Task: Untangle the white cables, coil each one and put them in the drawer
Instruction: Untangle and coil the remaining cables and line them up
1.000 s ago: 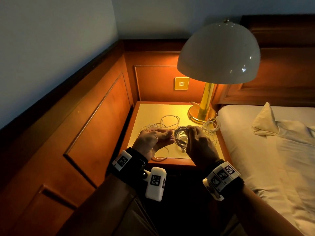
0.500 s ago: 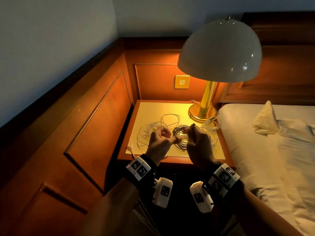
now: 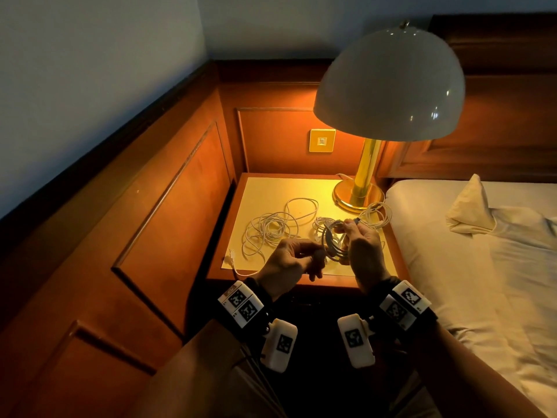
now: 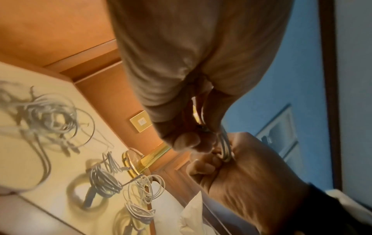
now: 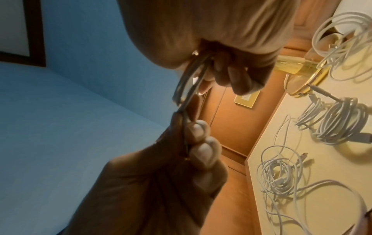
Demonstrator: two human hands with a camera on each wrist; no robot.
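Note:
Over the nightstand's front, both hands hold one small coiled white cable [image 3: 331,241]. My right hand [image 3: 346,229] grips the coil's top, its plug end sticking up past the fingertips. My left hand [image 3: 313,259] pinches the coil's lower strands; the right wrist view shows the coil [image 5: 189,82] stretched between the right hand [image 5: 231,76] above and the left hand [image 5: 193,139] below. A loose tangle of white cable [image 3: 271,227] lies left of the hands. Two coiled cables rest on the top, one [image 3: 321,221] behind the hands, one [image 3: 378,214] by the lamp base. No drawer shows.
A brass lamp [image 3: 358,194] with a wide white shade stands at the nightstand's [image 3: 271,188] back right corner. Wood panelling closes off the left and the back. A bed with white sheets [image 3: 470,267] runs along the right. One plug end [image 3: 232,254] lies near the front left edge.
My left hand has drawn back toward the front edge, uncovering the loose tangle. The right hand keeps the coil and now has its plug end sticking up.

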